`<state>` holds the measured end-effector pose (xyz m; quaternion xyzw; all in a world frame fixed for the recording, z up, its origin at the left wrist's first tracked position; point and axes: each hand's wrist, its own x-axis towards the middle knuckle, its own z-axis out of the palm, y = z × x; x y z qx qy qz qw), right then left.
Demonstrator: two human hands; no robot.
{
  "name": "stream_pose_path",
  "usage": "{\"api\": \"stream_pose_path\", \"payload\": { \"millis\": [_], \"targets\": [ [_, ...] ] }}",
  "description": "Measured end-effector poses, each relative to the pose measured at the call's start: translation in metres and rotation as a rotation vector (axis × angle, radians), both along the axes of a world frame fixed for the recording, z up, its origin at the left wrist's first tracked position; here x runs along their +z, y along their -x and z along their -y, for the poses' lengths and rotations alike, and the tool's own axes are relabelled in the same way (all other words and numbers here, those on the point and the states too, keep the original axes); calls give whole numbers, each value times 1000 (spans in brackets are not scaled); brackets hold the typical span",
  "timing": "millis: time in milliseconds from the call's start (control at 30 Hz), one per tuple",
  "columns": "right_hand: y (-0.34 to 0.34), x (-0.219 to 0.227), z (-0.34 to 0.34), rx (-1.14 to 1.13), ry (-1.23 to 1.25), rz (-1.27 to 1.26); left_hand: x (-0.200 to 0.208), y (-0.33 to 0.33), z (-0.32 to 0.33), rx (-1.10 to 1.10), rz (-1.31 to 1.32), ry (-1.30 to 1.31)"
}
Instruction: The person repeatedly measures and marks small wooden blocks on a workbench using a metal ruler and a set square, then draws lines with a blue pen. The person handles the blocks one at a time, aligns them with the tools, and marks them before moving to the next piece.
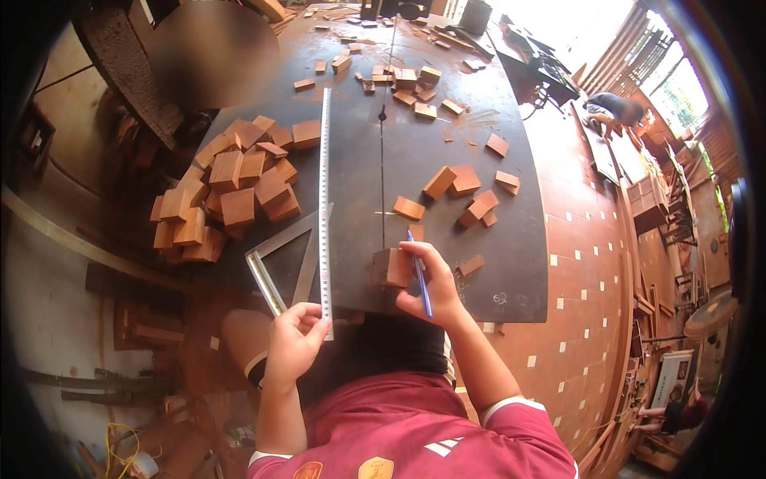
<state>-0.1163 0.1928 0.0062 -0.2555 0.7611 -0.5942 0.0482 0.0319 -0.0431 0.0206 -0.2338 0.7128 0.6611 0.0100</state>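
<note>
My left hand (298, 338) pinches the near end of a long white ruler (325, 191) with fine markings, which runs away from me over the dark tabletop. Beside it, a metal triangular set square (307, 271) lies on the table, partly under the ruler. My right hand (435, 286) is closed around a blue pen (421, 279) held nearly upright. The fingers and thumb of that hand also grip the side of a brown wooden block (392, 267) at the table's near edge. A smaller block lies just beyond it, partly hidden.
A heap of wooden blocks (239, 180) covers the table's left side. Several loose blocks (464, 182) lie to the right, with more at the far end. A thin dark slot (382, 168) runs along the dark table (511, 271). Other people are in the background.
</note>
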Motion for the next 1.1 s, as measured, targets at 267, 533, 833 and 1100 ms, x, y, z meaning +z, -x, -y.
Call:
{"api": "stream_pose_path", "payload": {
  "millis": [267, 533, 833, 1100],
  "targets": [
    [-1, 13, 8, 88, -241, -284, -2, -8, -8, -40, -40, -258],
    [-2, 22, 0, -76, -323, -240, 0, -8, -14, -62, -60, -297],
    [-13, 24, 13, -207, -425, -159, -6, -12, -13, -39, -59, -315],
    [-8, 22, 4, -162, -346, -269, -9, -15, -16, -23, -100, -341]
  ]
}}
